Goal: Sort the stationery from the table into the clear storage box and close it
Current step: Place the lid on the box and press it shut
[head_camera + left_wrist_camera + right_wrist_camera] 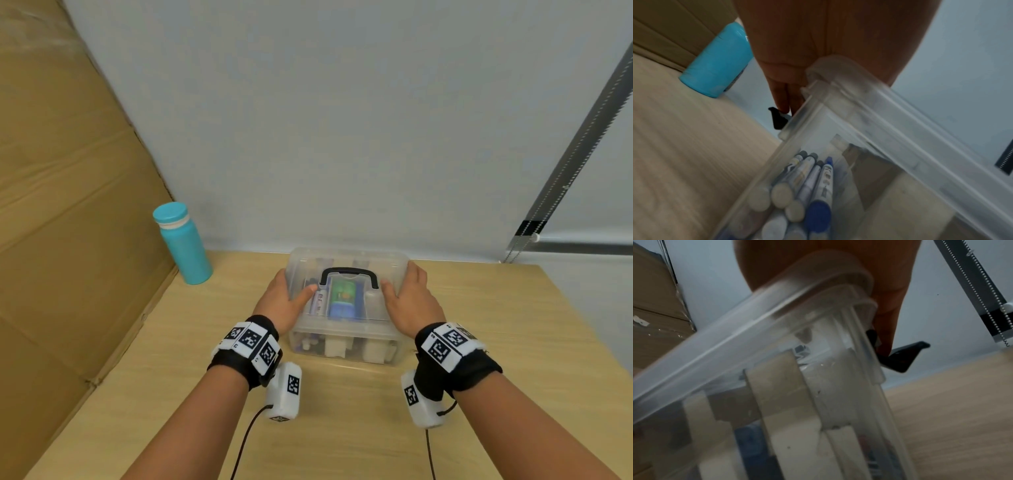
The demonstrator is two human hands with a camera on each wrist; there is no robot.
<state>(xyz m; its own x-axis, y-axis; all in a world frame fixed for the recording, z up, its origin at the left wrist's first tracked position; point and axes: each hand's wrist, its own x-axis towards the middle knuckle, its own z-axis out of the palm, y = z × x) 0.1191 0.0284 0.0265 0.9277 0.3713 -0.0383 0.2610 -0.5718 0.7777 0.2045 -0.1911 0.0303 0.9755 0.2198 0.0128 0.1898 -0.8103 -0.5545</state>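
The clear storage box stands on the wooden table with its lid on and its black handle lying flat. My left hand clasps the lid's left end, thumb on top. Its fingers run down the side to a black latch that flares outward. My right hand clasps the right end the same way, fingertips on the other black latch. Several markers and a green and blue item show through the plastic.
A teal bottle stands at the table's back left, against a large cardboard sheet. The pale wall runs just behind the box. A blind with a bead cord hangs at the right.
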